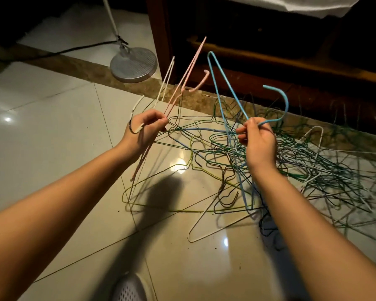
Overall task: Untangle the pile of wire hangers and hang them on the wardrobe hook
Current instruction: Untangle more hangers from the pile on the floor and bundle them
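Head cam: the tangled pile of wire hangers (291, 166) sprawls on the tile floor (52, 131), under and beyond the right hand (258, 142). That hand's fingers are curled round a blue hanger (287, 107) near its neck, lifted above the heap. The left hand (146, 129) pinches a pink hanger (201, 82) and a white hanger (134, 109), up left of the pile. A round stand base (134, 64) sits behind.
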A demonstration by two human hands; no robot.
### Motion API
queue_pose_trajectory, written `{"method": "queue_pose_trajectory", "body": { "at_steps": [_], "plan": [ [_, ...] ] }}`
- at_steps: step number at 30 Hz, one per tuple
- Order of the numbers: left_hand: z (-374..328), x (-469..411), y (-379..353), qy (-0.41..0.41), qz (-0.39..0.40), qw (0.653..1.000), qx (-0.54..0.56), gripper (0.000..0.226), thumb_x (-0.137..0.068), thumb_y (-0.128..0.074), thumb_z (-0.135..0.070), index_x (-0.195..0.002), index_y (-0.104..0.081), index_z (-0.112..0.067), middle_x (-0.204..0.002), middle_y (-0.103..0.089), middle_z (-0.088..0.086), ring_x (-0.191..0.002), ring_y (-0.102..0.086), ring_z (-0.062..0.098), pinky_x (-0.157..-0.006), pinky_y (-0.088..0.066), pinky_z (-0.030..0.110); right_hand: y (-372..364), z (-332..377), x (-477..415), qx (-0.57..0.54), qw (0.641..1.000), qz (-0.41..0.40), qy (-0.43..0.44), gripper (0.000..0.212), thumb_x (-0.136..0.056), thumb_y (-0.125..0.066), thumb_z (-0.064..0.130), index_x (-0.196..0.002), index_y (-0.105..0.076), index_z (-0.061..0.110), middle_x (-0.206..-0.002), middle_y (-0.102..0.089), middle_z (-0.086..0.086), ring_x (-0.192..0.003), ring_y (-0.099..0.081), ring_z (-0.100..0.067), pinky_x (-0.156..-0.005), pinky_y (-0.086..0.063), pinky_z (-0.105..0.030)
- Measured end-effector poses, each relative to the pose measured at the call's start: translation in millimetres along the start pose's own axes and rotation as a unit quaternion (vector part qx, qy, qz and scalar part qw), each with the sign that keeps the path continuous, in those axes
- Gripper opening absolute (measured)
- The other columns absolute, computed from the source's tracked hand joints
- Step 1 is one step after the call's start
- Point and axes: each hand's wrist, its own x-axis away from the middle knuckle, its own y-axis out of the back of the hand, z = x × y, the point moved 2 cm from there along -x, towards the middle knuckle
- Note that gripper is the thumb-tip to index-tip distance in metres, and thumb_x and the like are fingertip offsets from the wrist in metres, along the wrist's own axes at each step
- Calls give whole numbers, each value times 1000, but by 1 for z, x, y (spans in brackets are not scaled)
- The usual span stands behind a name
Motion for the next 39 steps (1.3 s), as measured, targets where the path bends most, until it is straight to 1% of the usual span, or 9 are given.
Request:
{"method": "queue_pose_trajectory", "body": {
  "at_steps": [8, 15, 19, 23, 26, 28, 32, 35, 39],
  "plan": [
    [-19, -11, 6, -76, -73, 993, -55, 10, -90, -54, -21, -83, -62, -21, -73, -59, -4, -61, -54, -2, -60, -40, 21, -20, 20, 9, 41, 996, 48, 71, 21, -97, -45, 23, -82, -53, 34, -79, -60, 9, -75, -59, -12, -71, -51, -40],
    [9, -4, -5, -53, -11, 995, -89, 8, -87, -60, -23, -79, -60, -26, -76, -60, 0, -73, -57, 15, -70, -46, 33, -28, 4, 26, 22, 998, 45, 30, 26, -97, -46, 20, -77, -56, 34, -80, -63, 11, -78, -61, -10, -80, -52, -45],
    [3, -1, -9, -50, 58, 996, -55, 7, -89, -59, -18, -82, -61, -19, -71, -57, -2, -58, -50, 0, -58, -40, 21, -33, 1, 32, 45, 995, 76, 40, 18, -94, -44, 27, -84, -56, 35, -81, -62, 11, -81, -60, -15, -81, -51, -49],
    [-1, 2, -14, -53, 105, 991, -59, 6, -91, -55, -14, -87, -60, -12, -73, -56, -2, -56, -50, -4, -55, -39, 12, -44, 7, 33, 99, 984, 127, 78, 21, -94, -52, 24, -112, -52, 13, -99, -60, 5, -88, -59, -12, -74, -48, -25],
    [2, 10, -25, -54, 155, 983, -88, 7, -90, -57, -16, -86, -59, -11, -75, -56, -2, -58, -50, -5, -55, -39, 9, -57, 9, 31, 82, 990, 111, 32, 40, -86, -64, 25, -120, -48, 12, -104, -55, 6, -83, -56, -5, -64, -40, -3],
    [3, 16, -32, -71, 182, 975, -107, 8, -88, -60, -19, -84, -59, -12, -74, -56, -3, -60, -50, -3, -57, -38, 8, -64, 5, 29, 67, 995, 79, 9, 43, -83, -68, 26, -118, -47, 14, -100, -55, 8, -77, -56, -2, -60, -37, 0],
    [5, 17, -39, -89, 207, 960, -167, 12, -86, -63, -19, -78, -55, -23, -72, -53, -11, -62, -49, -9, -58, -36, 6, -68, 0, 25, 98, 995, 15, 18, 34, -84, -66, 22, -112, -49, 14, -93, -56, 7, -70, -51, 1, -58, -36, -10],
    [6, 15, -37, -86, 205, 963, -149, 5, -88, -60, -17, -85, -60, -13, -71, -54, -9, -60, -48, -6, -59, -37, 14, -76, 7, 18, 110, 993, 34, 17, 25, -83, -63, 11, -105, -52, 18, -90, -58, 6, -69, -51, -1, -57, -38, -13],
    [-1, 13, -11, -97, 163, 974, -122, 25, -94, -40, -27, -99, -61, -15, -76, -52, -13, -63, -49, -6, -57, -36, 9, -84, 16, 4, 92, 995, 27, 31, 19, -81, -61, 7, -95, -60, 21, -82, -62, 4, -79, -61, -15, -75, -53, -33]
  ]
}}
